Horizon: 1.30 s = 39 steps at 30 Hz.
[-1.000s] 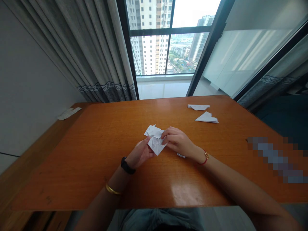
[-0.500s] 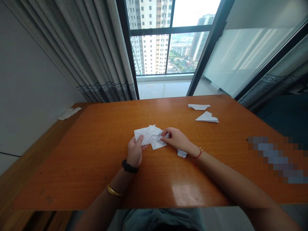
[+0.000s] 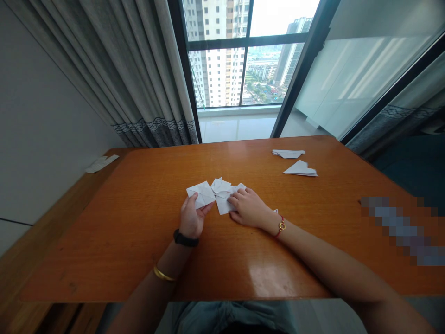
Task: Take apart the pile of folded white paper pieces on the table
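My left hand (image 3: pixel 193 215) is closed on a folded white paper (image 3: pixel 201 194), thumb on top and fingers beneath. The paper is tilted up and shows crease lines. Just right of it lie other folded white paper pieces (image 3: pixel 221 186), overlapping one another. My right hand (image 3: pixel 248 206) is palm down over these pieces, its curled fingers on a folded paper (image 3: pixel 222 205). Its thumb tucks in near the paper's lower edge, and the hand covers part of the pile. A scrap of white paper (image 3: pixel 276 211) peeks out behind my right wrist.
Two folded paper pieces, one narrow (image 3: pixel 288 153) and one pointed (image 3: pixel 301 169), lie at the back right of the wooden table (image 3: pixel 139 260). Another pale paper (image 3: pixel 101 164) rests on the ledge at left. A blurred patch (image 3: pixel 399 229) covers the right side. Beyond are a curtain and window.
My left hand has moved slightly left with its paper, parting it from the pile. My right hand has turned palm down and lowered over the pieces, now hiding most of the scrap below.
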Motion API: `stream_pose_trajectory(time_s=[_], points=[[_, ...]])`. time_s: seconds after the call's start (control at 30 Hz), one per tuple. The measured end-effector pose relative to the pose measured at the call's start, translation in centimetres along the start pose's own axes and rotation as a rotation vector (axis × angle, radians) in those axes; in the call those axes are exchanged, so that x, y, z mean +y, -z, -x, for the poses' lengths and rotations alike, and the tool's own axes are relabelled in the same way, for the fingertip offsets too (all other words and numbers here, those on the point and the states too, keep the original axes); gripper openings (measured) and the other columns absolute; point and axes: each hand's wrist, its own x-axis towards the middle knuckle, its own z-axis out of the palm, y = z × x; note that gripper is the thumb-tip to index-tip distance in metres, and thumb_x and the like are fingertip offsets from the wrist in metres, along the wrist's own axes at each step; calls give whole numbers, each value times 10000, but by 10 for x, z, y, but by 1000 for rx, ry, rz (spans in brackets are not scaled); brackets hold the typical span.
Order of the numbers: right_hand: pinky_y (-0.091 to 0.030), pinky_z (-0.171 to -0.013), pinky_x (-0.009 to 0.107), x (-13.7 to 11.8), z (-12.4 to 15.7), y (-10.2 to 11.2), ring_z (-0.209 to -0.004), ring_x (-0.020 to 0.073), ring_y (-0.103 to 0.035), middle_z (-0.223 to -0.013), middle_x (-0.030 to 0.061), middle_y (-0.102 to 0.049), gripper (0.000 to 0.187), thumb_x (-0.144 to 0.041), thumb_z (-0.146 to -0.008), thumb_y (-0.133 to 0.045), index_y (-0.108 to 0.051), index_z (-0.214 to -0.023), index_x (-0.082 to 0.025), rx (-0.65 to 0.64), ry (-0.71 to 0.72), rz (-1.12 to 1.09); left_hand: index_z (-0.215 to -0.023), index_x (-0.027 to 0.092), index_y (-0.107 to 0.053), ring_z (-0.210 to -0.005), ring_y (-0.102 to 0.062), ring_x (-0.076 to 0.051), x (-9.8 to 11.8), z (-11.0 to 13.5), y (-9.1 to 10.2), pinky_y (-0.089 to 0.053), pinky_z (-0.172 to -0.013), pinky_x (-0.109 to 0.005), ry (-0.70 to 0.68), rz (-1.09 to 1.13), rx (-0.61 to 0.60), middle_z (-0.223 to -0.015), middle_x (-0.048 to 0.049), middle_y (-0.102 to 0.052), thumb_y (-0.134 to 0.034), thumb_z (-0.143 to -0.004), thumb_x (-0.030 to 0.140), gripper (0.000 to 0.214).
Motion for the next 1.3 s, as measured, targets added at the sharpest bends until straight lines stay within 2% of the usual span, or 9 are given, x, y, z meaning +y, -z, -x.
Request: stream_pose_trajectory(time_s=[0.07, 0.27, 0.47, 0.7, 0.87, 0.97, 1.1, 1.2, 1.3], points=[[-331, -872, 402, 0, 3, 1, -955, 271, -522, -968, 119, -632, 348, -475, -834, -547, -659, -939, -163, -5, -32, -49, -929, 143, -601, -821, -687, -188, 2, -2, 0, -576, -777, -401, -18, 17, 38, -911, -79, -706, -523, -840, 153, 119], [-352, -896, 405, 4, 2, -6, -1072, 307, -458, -1155, 127, -539, 676, -613, -595, -742, -598, -1111, -201, 27, -252, -214, -895, 132, -604, -875, -677, -208, 4, -2, -1, -564, -808, -434, -2, 43, 65, -933, -93, -702, -513, -846, 135, 103], [-389, -790, 344, 8, 3, -2, -946, 249, -517, -1025, 58, -573, 658, -486, -454, -856, -573, -986, -223, -124, -239, -343, -902, 131, -615, -917, -667, -207, 3, 0, -2, -543, -856, -454, -4, 37, 37, -970, -96, -700, -505, -857, 128, 119], [-405, -741, 319, 10, 5, 0, -909, 260, -547, -969, 72, -601, 616, -409, -398, -880, -620, -917, -206, -121, -228, -369, -987, 138, -617, -976, -657, -226, -1, 2, 1, -531, -882, -463, 54, -1, -25, -1069, -109, -687, -508, -864, 141, 164], [-376, -536, 235, 24, 3, 15, -610, 128, -545, -718, -6, -622, 308, -348, -605, -782, -629, -817, -184, -136, -266, -1045, -1104, 124, -602, -1043, -631, -250, -4, 5, 0, -518, -897, -466, 169, -40, -111, -1175, -132, -651, -468, -902, 209, 257], [-353, -471, 214, 24, 0, 26, -531, 97, -516, -656, -17, -611, 378, -393, -600, -794, -621, -848, -166, -10, -392, -1446, -1183, 118, -588, -1082, -613, -273, -7, 9, -3, -507, -910, -460, 229, -46, -255, -1207, -144, -637, -397, -940, 322, 371], [-405, -508, 214, 6, -6, 18, -559, 91, -544, -702, -5, -650, 404, -374, -564, -819, -616, -846, -169, 259, -536, -1691, -1232, 138, -574, -1117, -592, -298, -11, 19, -7, -492, -918, -469, 295, -48, -428, -1224, -153, -626, -335, -937, 513, 534], [-446, -578, 245, -6, -11, -2, -607, 111, -564, -700, 1, -644, 396, -395, -565, -812, -620, -826, -167, 393, -557, -1628, -1213, 144, -582, -1115, -592, -295, -14, 25, -8, -505, -894, -455, 296, -83, -438, -1233, -160, -617, -361, -911, 573, 569], [-443, -598, 267, -4, -16, -16, -631, 129, -547, -719, 8, -621, 373, -444, -635, -760, -645, -854, -165, 468, -547, -1305, -1179, 162, -588, -1020, -638, -264, -17, 26, -6, -538, -837, -414, 234, -224, -383, -1175, -138, -650, -563, -872, 379, 377]])
